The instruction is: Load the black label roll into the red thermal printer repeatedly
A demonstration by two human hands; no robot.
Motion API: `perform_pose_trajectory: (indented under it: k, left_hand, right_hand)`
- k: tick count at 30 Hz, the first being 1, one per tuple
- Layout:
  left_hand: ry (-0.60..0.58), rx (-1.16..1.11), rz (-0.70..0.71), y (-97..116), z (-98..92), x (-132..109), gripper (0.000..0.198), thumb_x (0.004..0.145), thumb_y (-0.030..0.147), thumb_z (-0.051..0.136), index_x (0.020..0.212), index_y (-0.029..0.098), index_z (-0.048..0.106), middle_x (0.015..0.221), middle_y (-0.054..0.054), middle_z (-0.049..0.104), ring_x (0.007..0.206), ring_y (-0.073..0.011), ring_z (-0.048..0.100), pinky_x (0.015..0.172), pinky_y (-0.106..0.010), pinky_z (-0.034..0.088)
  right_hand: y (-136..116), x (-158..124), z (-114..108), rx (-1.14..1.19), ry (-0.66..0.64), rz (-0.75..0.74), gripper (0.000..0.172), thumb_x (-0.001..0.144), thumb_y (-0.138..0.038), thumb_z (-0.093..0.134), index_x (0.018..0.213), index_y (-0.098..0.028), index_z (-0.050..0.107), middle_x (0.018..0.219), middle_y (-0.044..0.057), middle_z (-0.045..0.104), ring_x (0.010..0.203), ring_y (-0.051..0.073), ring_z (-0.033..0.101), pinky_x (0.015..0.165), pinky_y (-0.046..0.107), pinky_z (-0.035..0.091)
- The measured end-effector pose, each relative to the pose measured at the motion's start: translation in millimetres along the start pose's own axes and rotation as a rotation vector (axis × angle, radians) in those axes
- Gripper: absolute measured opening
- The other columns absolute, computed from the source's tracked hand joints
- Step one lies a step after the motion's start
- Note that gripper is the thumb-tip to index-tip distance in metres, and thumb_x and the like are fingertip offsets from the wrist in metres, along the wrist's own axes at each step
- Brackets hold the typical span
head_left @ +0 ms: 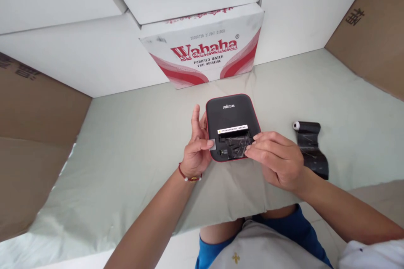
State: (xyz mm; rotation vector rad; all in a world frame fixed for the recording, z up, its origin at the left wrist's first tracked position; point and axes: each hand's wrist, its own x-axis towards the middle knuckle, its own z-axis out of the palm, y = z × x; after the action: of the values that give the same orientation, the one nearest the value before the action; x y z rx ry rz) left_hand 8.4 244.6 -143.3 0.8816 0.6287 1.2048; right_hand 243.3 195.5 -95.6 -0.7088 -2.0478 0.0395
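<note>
Your left hand [197, 150] clasps the black device [230, 117] over the table [139, 151] while your right hand [279, 157] pinches dark film [236, 147] at its opening, where an uneven pull could crease or tear it.

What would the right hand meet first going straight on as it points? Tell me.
The dark film strip at the slot of the black printer: the fingertips of the right hand already appear to touch its right edge. Beyond, roughly in line, is the left hand, though depth is unclear.
</note>
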Motion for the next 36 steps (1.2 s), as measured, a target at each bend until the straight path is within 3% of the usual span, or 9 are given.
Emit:
perform_pose_trajectory:
  k: [8,12,15,19,23,27,30,33,36]
  left_hand:
    - [-0.051,-0.006,-0.002,-4.2,-1.1,2.8,0.111,0.075,0.026,0.086,0.167,0.056,0.031,0.179,0.005,0.039,0.171,-0.0335,0.031,0.137,-0.059,0.032]
    - [-0.078,0.034,0.064,-11.1,-2.4,3.7,0.096,0.080,0.036,0.087,0.163,0.051,0.041,0.182,0.004,0.033,0.172,-0.0346,0.025,0.141,-0.059,0.024]
    - [-0.079,0.058,0.105,-16.0,-4.6,3.8,0.093,0.080,0.040,0.088,0.162,0.049,0.043,0.181,0.003,0.036,0.172,-0.0350,0.025,0.141,-0.059,0.022]
    - [-0.057,0.064,0.106,-20.5,-9.2,4.6,0.094,0.080,0.042,0.089,0.161,0.051,0.043,0.179,0.003,0.038,0.171,-0.0329,0.026,0.141,-0.057,0.023]
    - [-0.059,0.083,0.114,-24.2,-13.3,6.8,0.096,0.078,0.045,0.091,0.161,0.051,0.043,0.178,0.002,0.039,0.171,-0.0325,0.025,0.141,-0.056,0.022]
    - [-0.058,0.093,0.121,-24.4,-12.5,8.4,0.094,0.076,0.047,0.092,0.159,0.048,0.047,0.179,0.002,0.038,0.172,-0.0327,0.025,0.141,-0.055,0.021]
    - [-0.046,0.078,0.115,-22.7,-10.0,8.7,0.094,0.074,0.047,0.093,0.157,0.044,0.050,0.178,-0.001,0.039,0.169,-0.0341,0.029,0.141,-0.055,0.022]
    - [-0.047,0.077,0.120,-21.8,-8.8,8.8,0.092,0.074,0.045,0.093,0.156,0.043,0.052,0.177,0.000,0.041,0.169,-0.0343,0.030,0.140,-0.055,0.023]
    - [-0.050,0.066,0.131,-22.0,-8.9,9.3,0.089,0.075,0.044,0.092,0.155,0.043,0.053,0.177,0.000,0.042,0.169,-0.0333,0.030,0.140,-0.054,0.024]
  right_hand:
    - [3.8,10.2,-11.7,-0.002,-0.085,-0.047,0.032,0.099,-0.002,0.049,0.111,-0.022,0.071,0.085,0.004,0.079,0.077,0.020,0.070,0.084,0.037,0.065]
    - [10.0,41.8,-23.8,0.022,-0.203,0.174,0.031,0.105,-0.008,0.047,0.116,-0.022,0.073,0.098,0.005,0.083,0.082,0.019,0.074,0.078,0.033,0.060]
    - [17.8,75.8,-23.9,-0.069,-0.437,0.404,0.026,0.110,-0.022,0.051,0.116,-0.021,0.076,0.107,0.006,0.084,0.086,0.020,0.076,0.078,0.033,0.056]
    - [25.5,115.1,-5.1,-0.383,-0.917,0.470,0.022,0.103,-0.019,0.060,0.112,-0.019,0.080,0.114,0.012,0.084,0.097,0.028,0.077,0.072,0.035,0.050]
    - [29.4,131.5,20.6,-0.536,-1.106,0.479,0.020,0.094,-0.010,0.065,0.099,-0.018,0.082,0.102,0.015,0.085,0.091,0.030,0.078,0.066,0.034,0.047]
    - [27.3,131.6,31.2,-0.553,-1.093,0.485,0.019,0.093,-0.009,0.064,0.098,-0.018,0.080,0.100,0.017,0.084,0.090,0.031,0.079,0.064,0.035,0.046]
    - [17.0,127.5,19.3,-0.567,-0.991,0.490,0.020,0.091,-0.009,0.066,0.106,-0.017,0.078,0.109,0.018,0.083,0.086,0.031,0.078,0.062,0.036,0.045]
    - [7.2,117.6,-16.4,-0.508,-0.746,0.455,0.023,0.090,-0.017,0.071,0.112,-0.019,0.075,0.108,0.013,0.082,0.080,0.028,0.075,0.064,0.036,0.047]
    - [11.9,98.0,-67.2,-0.358,-0.580,0.535,0.022,0.093,-0.032,0.073,0.114,-0.025,0.076,0.080,0.001,0.077,0.059,0.019,0.065,0.060,0.035,0.046]
